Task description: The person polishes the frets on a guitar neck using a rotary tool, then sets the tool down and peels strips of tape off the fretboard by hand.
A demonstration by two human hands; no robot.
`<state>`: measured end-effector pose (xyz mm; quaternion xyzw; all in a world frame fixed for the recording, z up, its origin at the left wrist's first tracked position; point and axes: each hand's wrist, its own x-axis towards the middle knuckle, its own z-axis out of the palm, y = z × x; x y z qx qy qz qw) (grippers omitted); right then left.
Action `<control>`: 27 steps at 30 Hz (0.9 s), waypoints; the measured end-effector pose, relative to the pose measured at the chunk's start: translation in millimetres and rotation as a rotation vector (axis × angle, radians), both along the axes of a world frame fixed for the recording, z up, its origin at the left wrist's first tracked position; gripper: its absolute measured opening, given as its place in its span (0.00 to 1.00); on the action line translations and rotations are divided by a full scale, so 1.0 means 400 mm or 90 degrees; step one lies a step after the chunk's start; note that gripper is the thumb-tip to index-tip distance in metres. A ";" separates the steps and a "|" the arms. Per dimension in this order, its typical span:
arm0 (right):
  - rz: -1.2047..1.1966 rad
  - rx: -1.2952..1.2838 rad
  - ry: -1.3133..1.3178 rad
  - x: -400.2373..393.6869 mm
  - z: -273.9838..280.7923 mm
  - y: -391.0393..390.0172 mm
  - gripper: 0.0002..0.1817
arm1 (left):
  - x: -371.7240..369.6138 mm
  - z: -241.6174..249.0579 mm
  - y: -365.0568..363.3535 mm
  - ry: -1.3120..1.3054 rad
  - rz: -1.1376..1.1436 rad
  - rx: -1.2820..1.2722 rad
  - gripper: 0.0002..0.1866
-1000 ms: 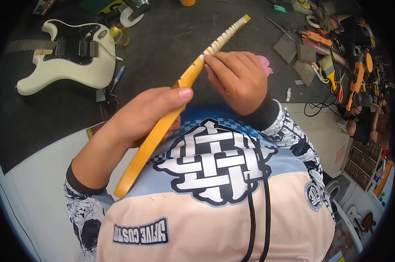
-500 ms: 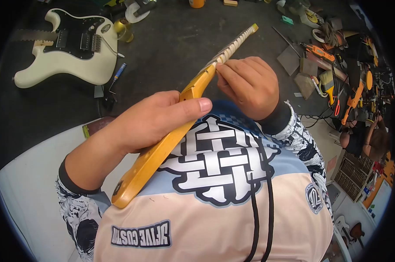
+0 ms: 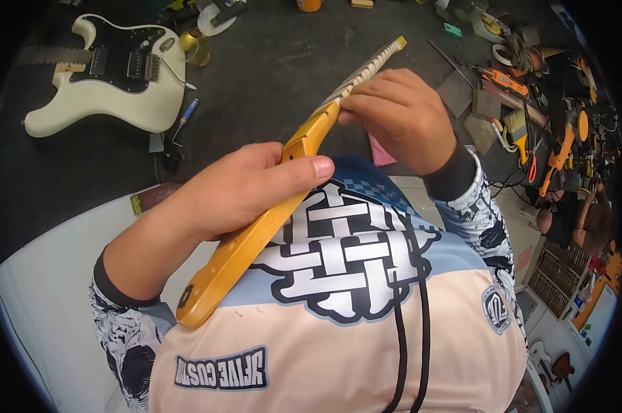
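Observation:
A yellow-brown guitar neck (image 3: 245, 237) lies diagonally across my body, its headstock end against my shirt and its far part wrapped in pale tape. My left hand (image 3: 245, 186) is closed round the wood near the middle, thumb on top. Beside the start of the wrapped part, my right hand (image 3: 400, 117) has its fingers pinched at the neck's edge. Whatever may be between those fingertips is hidden.
A white guitar body (image 3: 125, 103) with a black pickguard lies at the upper left, a blue screwdriver (image 3: 188, 113) beside it. Brushes, an orange tool (image 3: 505, 81) and cables crowd the right side. A pink piece (image 3: 380, 150) shows below my right hand.
My right hand has shifted slightly right and up, its fingers more stretched along the neck. The pink piece below it has come into view. My left hand and the neck hold still.

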<state>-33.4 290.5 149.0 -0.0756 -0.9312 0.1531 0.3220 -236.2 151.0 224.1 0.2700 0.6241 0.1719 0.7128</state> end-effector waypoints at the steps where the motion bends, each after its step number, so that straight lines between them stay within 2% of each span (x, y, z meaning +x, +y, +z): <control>1: 0.012 0.002 -0.007 -0.002 0.006 0.010 0.16 | 0.002 0.000 0.000 0.004 0.002 0.001 0.29; 7: 0.054 -0.048 -0.053 -0.004 0.016 0.052 0.12 | 0.007 -0.009 -0.007 0.001 0.023 0.015 0.27; 10: -0.038 -0.061 -0.006 0.005 0.019 0.042 0.13 | 0.004 -0.019 -0.013 0.004 0.016 0.030 0.26; 16: -0.064 -0.027 0.027 0.025 -0.009 -0.014 0.16 | 0.004 0.003 0.003 -0.038 0.031 0.012 0.25; 17: -0.070 -0.010 0.041 0.021 -0.013 -0.018 0.13 | 0.008 0.008 0.008 -0.051 0.033 0.007 0.25; 27: 0.023 0.024 0.026 0.000 -0.005 0.018 0.14 | 0.005 -0.002 -0.001 -0.027 0.040 -0.012 0.26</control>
